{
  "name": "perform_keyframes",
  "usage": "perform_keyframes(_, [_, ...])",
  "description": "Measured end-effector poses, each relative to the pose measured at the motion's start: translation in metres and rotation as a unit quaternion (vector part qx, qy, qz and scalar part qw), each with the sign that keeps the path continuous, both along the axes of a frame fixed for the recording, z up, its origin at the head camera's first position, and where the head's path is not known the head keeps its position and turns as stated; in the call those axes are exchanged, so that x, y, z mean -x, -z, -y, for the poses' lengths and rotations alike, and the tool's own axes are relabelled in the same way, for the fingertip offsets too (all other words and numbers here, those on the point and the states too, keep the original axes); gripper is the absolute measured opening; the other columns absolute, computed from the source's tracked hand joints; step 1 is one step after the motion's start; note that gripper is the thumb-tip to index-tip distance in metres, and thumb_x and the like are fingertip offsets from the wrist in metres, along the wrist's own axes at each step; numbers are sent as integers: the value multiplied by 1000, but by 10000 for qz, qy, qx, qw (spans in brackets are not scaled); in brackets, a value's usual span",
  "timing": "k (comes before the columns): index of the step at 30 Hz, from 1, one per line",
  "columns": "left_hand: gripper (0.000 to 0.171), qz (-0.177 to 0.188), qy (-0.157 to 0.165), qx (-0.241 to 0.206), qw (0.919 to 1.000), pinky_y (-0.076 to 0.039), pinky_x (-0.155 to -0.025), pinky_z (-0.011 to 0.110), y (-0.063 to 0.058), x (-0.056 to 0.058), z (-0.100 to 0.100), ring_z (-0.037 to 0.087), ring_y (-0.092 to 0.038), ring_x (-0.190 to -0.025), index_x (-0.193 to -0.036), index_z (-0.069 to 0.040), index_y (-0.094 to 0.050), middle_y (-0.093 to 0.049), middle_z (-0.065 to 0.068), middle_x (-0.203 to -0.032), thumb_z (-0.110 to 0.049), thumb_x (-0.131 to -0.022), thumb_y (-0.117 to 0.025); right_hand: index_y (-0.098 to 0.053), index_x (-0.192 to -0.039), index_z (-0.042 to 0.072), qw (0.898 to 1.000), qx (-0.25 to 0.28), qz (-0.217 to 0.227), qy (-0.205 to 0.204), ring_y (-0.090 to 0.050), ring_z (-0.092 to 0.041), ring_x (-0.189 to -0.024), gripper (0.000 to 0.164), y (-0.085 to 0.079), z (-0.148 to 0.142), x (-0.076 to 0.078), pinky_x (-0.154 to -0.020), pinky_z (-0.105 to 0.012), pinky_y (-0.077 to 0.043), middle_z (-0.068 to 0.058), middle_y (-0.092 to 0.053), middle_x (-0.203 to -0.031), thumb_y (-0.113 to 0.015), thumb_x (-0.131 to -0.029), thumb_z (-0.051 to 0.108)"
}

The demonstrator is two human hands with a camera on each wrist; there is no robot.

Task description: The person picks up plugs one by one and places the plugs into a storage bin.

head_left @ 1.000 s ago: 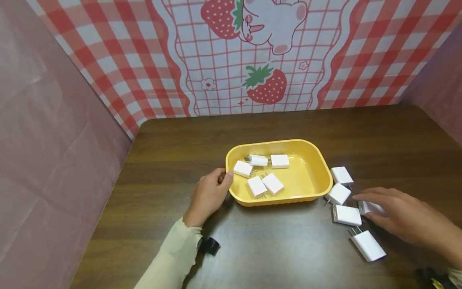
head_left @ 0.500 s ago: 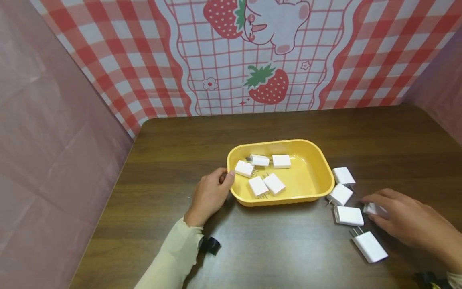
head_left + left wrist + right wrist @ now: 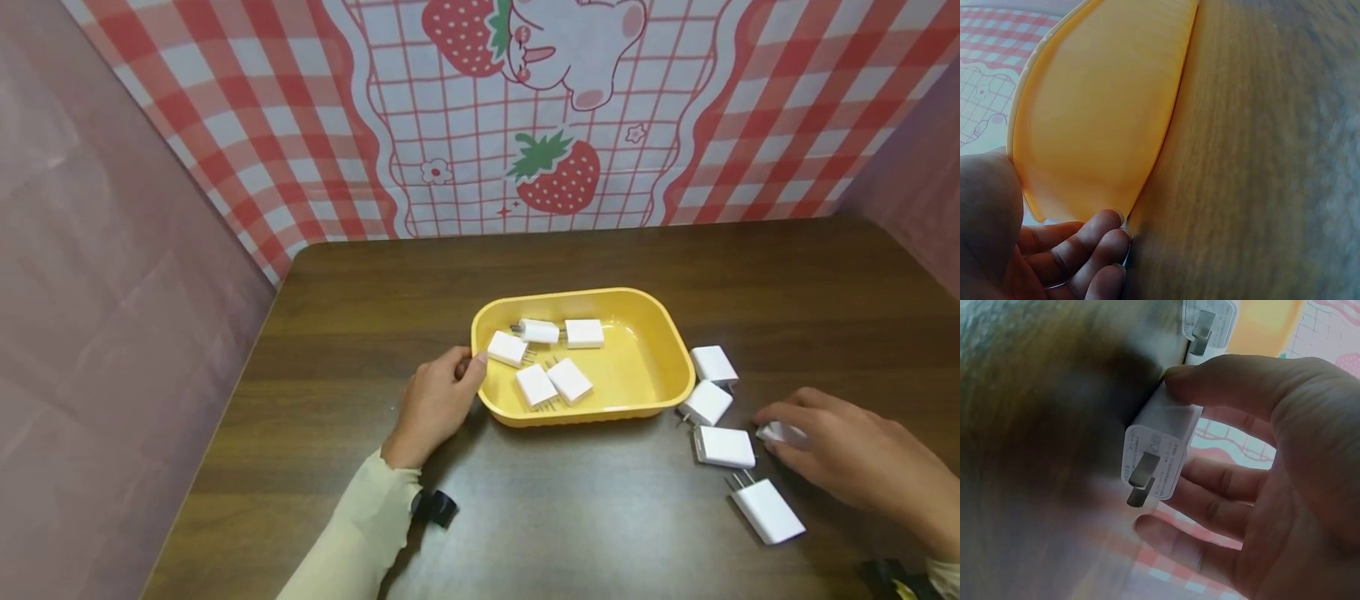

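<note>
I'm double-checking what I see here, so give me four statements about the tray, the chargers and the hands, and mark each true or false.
1. The left hand holds the yellow tray. True.
2. Seven chargers lie in the tray. False: five white chargers do.
3. The right hand holds a charger. True.
4. The loose chargers lie left of the tray. False: in the head view, four loose chargers lie to its right.

A yellow tray [image 3: 637,392] is standing upright, holding five white chargers [image 3: 570,382], mostly toward its left end. Four loose chargers [image 3: 723,447] are lying to the tray's right, two of them just beside it. Also right of the tray, right fingers [image 3: 1229,378] are pinching another charger [image 3: 1163,419], its two flat metal prongs [image 3: 1145,469] jutting from a printed end.
</note>
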State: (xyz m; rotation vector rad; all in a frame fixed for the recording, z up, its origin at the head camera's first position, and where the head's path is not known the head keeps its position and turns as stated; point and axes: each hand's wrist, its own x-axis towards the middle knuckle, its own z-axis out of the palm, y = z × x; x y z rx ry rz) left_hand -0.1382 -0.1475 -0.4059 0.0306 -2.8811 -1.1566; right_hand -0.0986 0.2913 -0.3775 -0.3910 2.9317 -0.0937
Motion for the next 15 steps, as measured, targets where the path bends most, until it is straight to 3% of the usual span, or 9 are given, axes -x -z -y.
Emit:
perform_keyframes(10, [40,25,29,-9,10000,-43,-65,34,-1,0,1,17,-56,-72,-113,-17,-70,-60,-4,-79,-50,-100,-51,-71,-110,9,9992,-205,231,252,-58,-26,-71,38,-2,-1,4,-56,-52,-51,-14,-59,-91,-84,-79,27])
perform_keyframes(15, [41,36,19,45,10000,-43,-66,35,0,0,0,17,-56,-73,-114,-18,-70,-60,-5,-80,-51,-100,-51,-72,-107,9,9996,-136,80,240,-61,-31,-74,36,-1,-3,5,-59,-57,-51,-17,-61,-93,-84,-79,28])
